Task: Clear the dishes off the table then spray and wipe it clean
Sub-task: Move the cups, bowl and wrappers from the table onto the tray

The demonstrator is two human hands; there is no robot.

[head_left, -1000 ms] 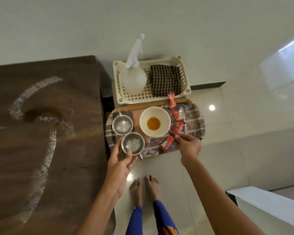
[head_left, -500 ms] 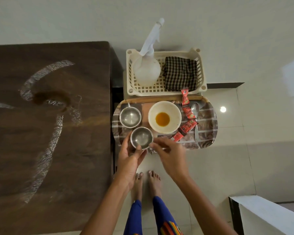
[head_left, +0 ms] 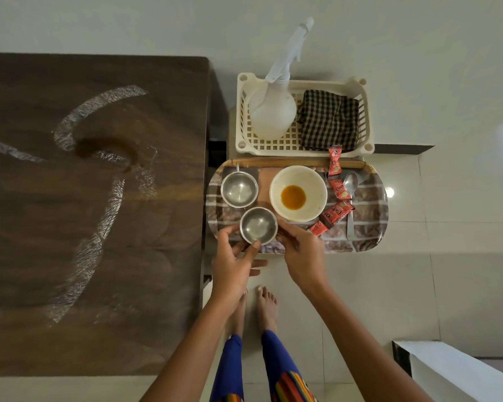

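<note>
A brick-patterned tray (head_left: 369,210) beside the table carries two steel cups, a white bowl (head_left: 298,193) with orange residue, a spoon (head_left: 350,198) and several red sachets (head_left: 336,213). My left hand (head_left: 234,261) grips the near steel cup (head_left: 258,225) from its left and front. My right hand (head_left: 301,252) holds the same cup at its right side. The other steel cup (head_left: 239,189) stands behind it. The dark wooden table (head_left: 93,198) on the left shows a brown spill (head_left: 105,146) and white streaks. A white spray bottle (head_left: 273,111) and a checked cloth (head_left: 327,120) lie in a cream basket (head_left: 360,132).
The basket sits just behind the tray, both to the right of the table edge. My bare feet (head_left: 266,307) stand on pale floor tiles below the tray. A white object (head_left: 453,369) juts in at the lower right.
My right hand left the red sachets and came left to the near steel cup, which my left hand has kept holding. The view shifted slightly.
</note>
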